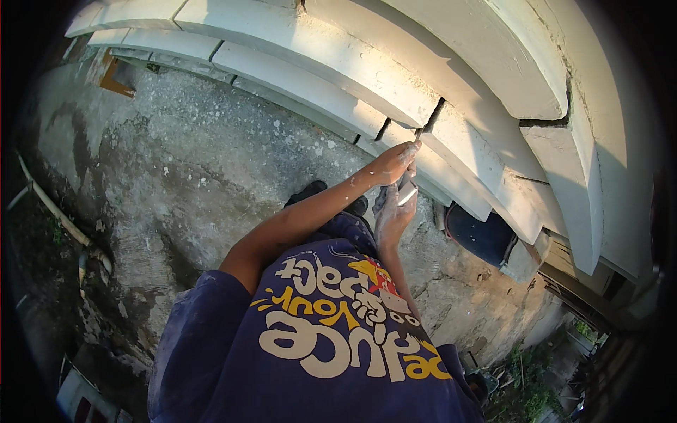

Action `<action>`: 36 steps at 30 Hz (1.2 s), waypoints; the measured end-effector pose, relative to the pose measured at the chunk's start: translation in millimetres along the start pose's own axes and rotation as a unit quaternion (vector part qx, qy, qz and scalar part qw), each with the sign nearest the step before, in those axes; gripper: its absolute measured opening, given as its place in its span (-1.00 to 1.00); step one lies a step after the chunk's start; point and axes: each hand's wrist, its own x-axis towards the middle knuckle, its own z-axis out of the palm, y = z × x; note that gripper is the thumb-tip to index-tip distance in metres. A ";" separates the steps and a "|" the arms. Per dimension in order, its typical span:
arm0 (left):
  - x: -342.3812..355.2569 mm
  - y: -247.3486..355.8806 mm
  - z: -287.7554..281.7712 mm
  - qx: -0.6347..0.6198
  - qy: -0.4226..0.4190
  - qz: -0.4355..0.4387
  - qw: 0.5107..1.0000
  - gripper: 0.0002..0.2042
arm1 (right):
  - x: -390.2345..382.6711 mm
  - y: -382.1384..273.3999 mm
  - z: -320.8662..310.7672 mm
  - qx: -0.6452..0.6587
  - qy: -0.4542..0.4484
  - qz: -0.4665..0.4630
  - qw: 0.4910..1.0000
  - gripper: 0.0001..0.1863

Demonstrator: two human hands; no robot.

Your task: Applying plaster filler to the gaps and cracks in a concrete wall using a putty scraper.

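Note:
My left hand (395, 163) is closed around a thin, narrow tool (419, 135), whose exact kind I cannot make out. The tool's tip points up at a dark gap (436, 114) between two pale blocks (465, 144) of the stepped ledge. Just below it, my right hand (389, 210), dusty with white powder, is closed on a small flat tool with a pale, blade-like face (407, 192). Both hands are close together, in front of the ledge's lower edge. Part of the right hand's fingers is hidden behind the flat tool.
Long pale blocks (317, 77) with dark joints curve across the top. Below lies a rough, stained concrete floor (190, 148). A dark blue container (479, 234) stands under the ledge at right. An orange-brown angle piece (113, 79) lies at far left, and a pale pipe (60, 215) below it.

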 end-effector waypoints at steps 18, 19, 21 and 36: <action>5.5 29.6 15.8 0.009 -0.009 0.004 1.000 -0.52 | -3.9 -37.4 8.9 0.133 -0.001 -0.025 0.991 -0.60; 5.8 29.0 11.2 0.038 0.017 -0.014 0.999 -0.52 | 2.9 -23.6 3.3 0.116 -0.014 -0.018 0.993 -0.59; 7.1 33.0 9.0 0.073 0.049 -0.030 0.996 -0.51 | 4.7 -27.5 7.1 0.113 -0.015 -0.014 0.993 -0.59; 4.3 38.2 9.1 0.053 0.035 -0.005 0.998 -0.44 | -2.7 -42.7 11.1 0.103 -0.030 0.031 0.994 -0.62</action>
